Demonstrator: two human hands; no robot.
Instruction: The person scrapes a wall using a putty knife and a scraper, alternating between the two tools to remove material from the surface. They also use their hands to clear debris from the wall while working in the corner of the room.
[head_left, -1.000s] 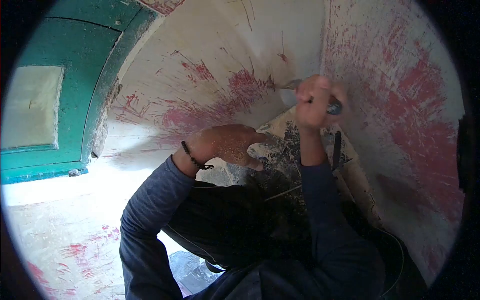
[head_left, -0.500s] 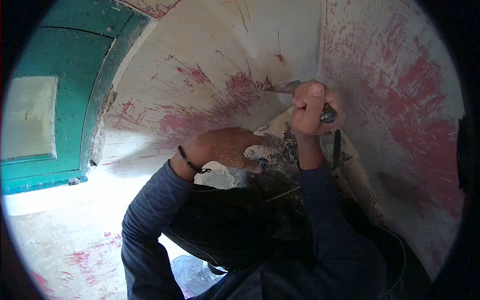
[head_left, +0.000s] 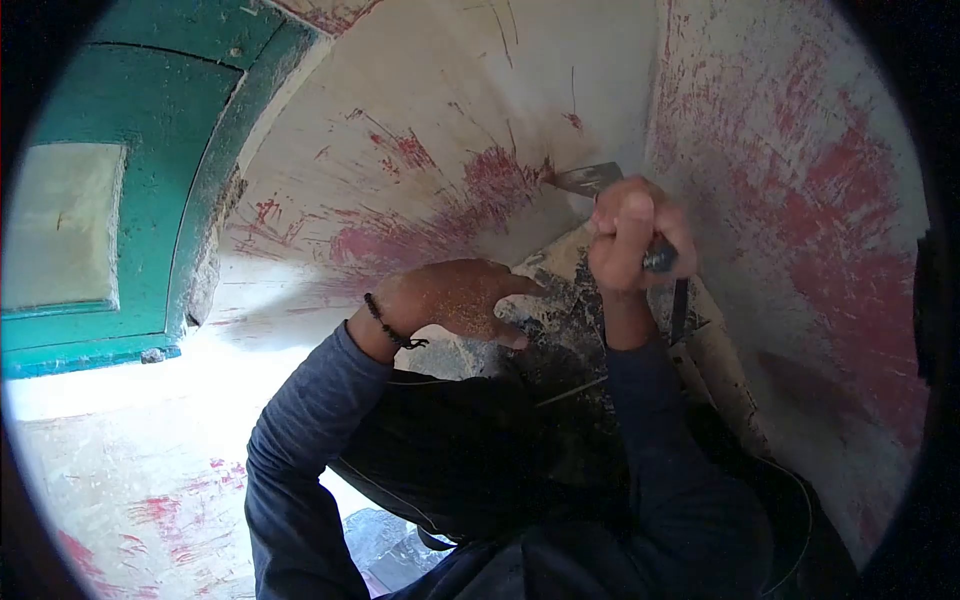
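Note:
My right hand (head_left: 640, 232) is wrapped round the dark handle of a scraper (head_left: 588, 178), whose end pokes out below the fist. The metal blade points left, its corner right at a patch of red paint on the pale wall (head_left: 420, 110). Lower and to the left, my left hand (head_left: 455, 300) is held with its thumb and fingers apart and nothing in it. Dust speckles its back, and a dark bead bracelet circles the wrist. Behind it lies a dark, debris-covered surface (head_left: 570, 325) in the corner.
A green door (head_left: 150, 180) with a pale panel stands at the left. Close on the right, another wall (head_left: 830, 200) carries red and white scraped paint. A bluish sheet-like thing (head_left: 385, 545) lies at the bottom. My dark-clothed legs fill the lower middle.
The view has shifted a little, so the wall and door sit slightly farther right. The scraper blade has turned and shows more of its flat face. My left hand keeps its open pose.

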